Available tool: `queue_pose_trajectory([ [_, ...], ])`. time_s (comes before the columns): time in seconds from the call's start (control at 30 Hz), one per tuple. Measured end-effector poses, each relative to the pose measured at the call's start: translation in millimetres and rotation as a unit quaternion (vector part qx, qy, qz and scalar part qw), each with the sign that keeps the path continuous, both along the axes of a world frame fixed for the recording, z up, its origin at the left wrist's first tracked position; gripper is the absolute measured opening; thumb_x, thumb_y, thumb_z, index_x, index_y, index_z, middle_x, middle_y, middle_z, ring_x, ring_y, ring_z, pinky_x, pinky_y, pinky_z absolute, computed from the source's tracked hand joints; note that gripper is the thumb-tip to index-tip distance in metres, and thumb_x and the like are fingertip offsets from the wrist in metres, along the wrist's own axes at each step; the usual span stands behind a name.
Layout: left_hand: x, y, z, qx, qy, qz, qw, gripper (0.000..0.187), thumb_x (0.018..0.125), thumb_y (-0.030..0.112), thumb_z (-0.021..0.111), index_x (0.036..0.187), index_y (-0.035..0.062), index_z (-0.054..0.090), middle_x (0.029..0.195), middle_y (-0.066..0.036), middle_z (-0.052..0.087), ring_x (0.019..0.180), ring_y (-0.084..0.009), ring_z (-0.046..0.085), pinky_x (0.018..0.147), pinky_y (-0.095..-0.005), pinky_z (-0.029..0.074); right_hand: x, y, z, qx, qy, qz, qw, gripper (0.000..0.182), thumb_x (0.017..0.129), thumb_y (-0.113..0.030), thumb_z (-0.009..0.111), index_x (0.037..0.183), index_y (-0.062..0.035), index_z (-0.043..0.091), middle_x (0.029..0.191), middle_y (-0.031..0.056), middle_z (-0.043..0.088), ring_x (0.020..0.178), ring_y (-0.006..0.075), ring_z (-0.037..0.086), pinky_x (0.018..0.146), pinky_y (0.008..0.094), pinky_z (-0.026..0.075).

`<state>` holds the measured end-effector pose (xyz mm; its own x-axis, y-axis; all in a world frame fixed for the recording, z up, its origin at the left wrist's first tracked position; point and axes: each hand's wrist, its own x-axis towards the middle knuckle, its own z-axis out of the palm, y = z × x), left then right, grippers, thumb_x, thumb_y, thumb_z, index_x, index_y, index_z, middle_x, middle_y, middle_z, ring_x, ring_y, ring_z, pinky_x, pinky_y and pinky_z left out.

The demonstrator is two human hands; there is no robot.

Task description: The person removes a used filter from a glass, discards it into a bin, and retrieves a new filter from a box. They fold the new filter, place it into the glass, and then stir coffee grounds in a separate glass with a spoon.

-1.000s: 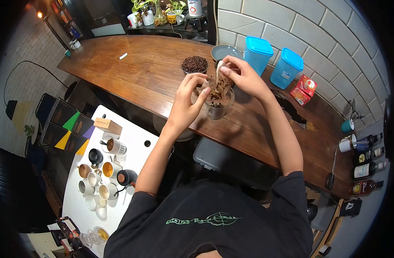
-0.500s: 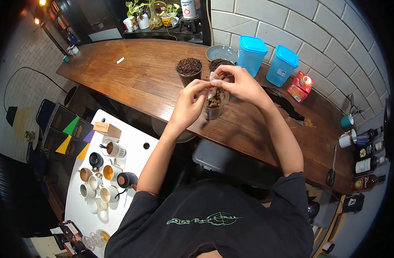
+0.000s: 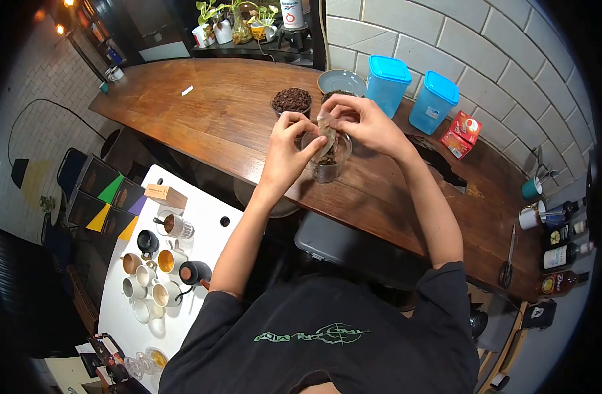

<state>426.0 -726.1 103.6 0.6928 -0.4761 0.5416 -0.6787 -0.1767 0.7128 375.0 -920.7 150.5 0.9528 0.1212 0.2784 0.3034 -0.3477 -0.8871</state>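
Observation:
Between my two hands is a small, pale, see-through tea bag [image 3: 324, 131], held upright over a clear plastic cup [image 3: 325, 173]. My left hand [image 3: 289, 150] presses its thumb against the bag's lower side, fingers curled. At the top of the bag, the fingertips of my right hand [image 3: 368, 126] pinch it. Loose brown bits lie inside the clear cup, partly hidden by the bag and my fingers. Just behind my hands stand a cup of dark brown granules [image 3: 292, 100] and a second granule-filled cup [image 3: 338, 96], mostly covered by my right hand.
Two blue-lidded containers [image 3: 388, 85], a grey plate [image 3: 341, 81] and a red box [image 3: 461, 134] line the wall. A dark hole [image 3: 439, 161] breaks the wooden counter [image 3: 229, 98]. Scissors [image 3: 507, 269] and bottles are at right; several mugs stand on a white table [image 3: 202, 243].
The tea bag now stands longer and more upright between my hands. My left thumb has shifted onto its side, and the left fingers have moved slightly away from the right ones.

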Motion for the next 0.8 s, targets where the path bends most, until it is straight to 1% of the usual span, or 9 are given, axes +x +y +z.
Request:
queue_pose_trajectory([
  [0.13, 2, -3, -2, -0.002, -0.017, 0.002, 1.000, 0.018, 0.079, 0.014, 0.080, 0.088, 0.0018, 0.071, 0.103, -0.010, 0.058, 0.099, -0.0272, 0.059, 0.088, -0.0379, 0.049, -2, -4, -3, -0.107, -0.037, -0.030, 0.993, 0.015, 0.090, -0.009, 0.066, 0.100, 0.0022, 0.066, 0.088, 0.0042, 0.069, 0.081, 0.0084, 0.063, 0.071, 0.0266, 0.052],
  [0.2, 2, -5, -5, -0.017, -0.021, 0.010, 1.000, 0.016, 0.079, 0.014, 0.079, 0.086, 0.0014, 0.072, 0.104, -0.010, 0.058, 0.099, -0.0275, 0.059, 0.088, -0.0382, 0.048, -7, -3, -4, -0.137, -0.047, -0.047, 0.988, 0.024, 0.084, -0.016, 0.072, 0.098, 0.0037, 0.067, 0.086, 0.0141, 0.070, 0.078, 0.0192, 0.068, 0.075, 0.0327, 0.054],
  [0.33, 1, -8, -6, -0.004, -0.019, 0.039, 0.999, 0.016, 0.081, 0.015, 0.078, 0.087, 0.0013, 0.073, 0.105, -0.011, 0.058, 0.100, -0.0273, 0.059, 0.089, -0.0375, 0.048, -19, 6, 0, -0.236, -0.103, -0.038, 0.966, 0.025, 0.084, -0.015, 0.074, 0.099, 0.0024, 0.065, 0.087, 0.0116, 0.067, 0.078, 0.0210, 0.066, 0.071, 0.0338, 0.053],
  [0.43, -1, -8, -1, 0.003, 0.049, 0.028, 0.998, 0.017, 0.083, 0.017, 0.077, 0.090, 0.0008, 0.074, 0.108, -0.010, 0.059, 0.103, -0.0257, 0.059, 0.091, -0.0365, 0.048, -22, 15, -8, -0.286, -0.178, -0.071, 0.939, 0.029, 0.081, -0.014, 0.074, 0.098, 0.0029, 0.059, 0.095, 0.0183, 0.064, 0.092, 0.0377, 0.063, 0.079, 0.0434, 0.051],
  [0.5, 1, -7, -1, -0.026, 0.093, -0.024, 0.995, 0.019, 0.087, 0.019, 0.073, 0.090, 0.0005, 0.075, 0.113, -0.011, 0.061, 0.106, -0.0240, 0.060, 0.092, -0.0348, 0.048, -21, 17, -12, -0.289, -0.185, -0.086, 0.935, 0.025, 0.082, -0.013, 0.071, 0.097, 0.0021, 0.058, 0.094, 0.0190, 0.063, 0.094, 0.0382, 0.063, 0.080, 0.0443, 0.051],
  [0.63, -2, -3, -3, -0.012, 0.095, -0.039, 0.995, 0.022, 0.094, 0.020, 0.066, 0.098, -0.0005, 0.071, 0.116, -0.011, 0.062, 0.106, -0.0213, 0.062, 0.092, -0.0331, 0.048, -21, 15, -13, -0.296, -0.161, -0.102, 0.936, 0.017, 0.084, -0.009, 0.067, 0.095, 0.0005, 0.058, 0.092, 0.0186, 0.063, 0.096, 0.0381, 0.063, 0.081, 0.0459, 0.052],
  [0.7, -4, -1, -1, -0.064, 0.183, -0.072, 0.978, 0.031, 0.104, 0.026, 0.053, 0.115, -0.0018, 0.062, 0.122, -0.011, 0.060, 0.105, -0.0169, 0.062, 0.091, -0.0283, 0.048, -22, 15, -11, -0.297, -0.180, -0.113, 0.931, 0.018, 0.083, -0.009, 0.068, 0.094, 0.0011, 0.058, 0.091, 0.0176, 0.064, 0.092, 0.0373, 0.063, 0.079, 0.0452, 0.051],
  [0.73, -2, 0, -4, -0.064, 0.183, -0.071, 0.979, 0.031, 0.104, 0.026, 0.053, 0.115, -0.0018, 0.062, 0.122, -0.011, 0.060, 0.105, -0.0169, 0.062, 0.091, -0.0283, 0.048, -23, 16, -9, -0.298, -0.198, -0.125, 0.926, 0.018, 0.083, -0.008, 0.069, 0.093, 0.0016, 0.058, 0.089, 0.0166, 0.064, 0.088, 0.0366, 0.063, 0.077, 0.0445, 0.050],
  [0.8, 2, -1, -8, -0.168, 0.217, -0.122, 0.954, 0.035, 0.107, 0.030, 0.045, 0.124, -0.0004, 0.050, 0.119, -0.016, 0.060, 0.105, -0.0204, 0.065, 0.093, -0.0321, 0.049, -27, 19, -3, -0.303, -0.204, -0.141, 0.920, 0.018, 0.082, -0.008, 0.069, 0.093, 0.0012, 0.058, 0.089, 0.0159, 0.064, 0.087, 0.0359, 0.063, 0.076, 0.0444, 0.050],
])
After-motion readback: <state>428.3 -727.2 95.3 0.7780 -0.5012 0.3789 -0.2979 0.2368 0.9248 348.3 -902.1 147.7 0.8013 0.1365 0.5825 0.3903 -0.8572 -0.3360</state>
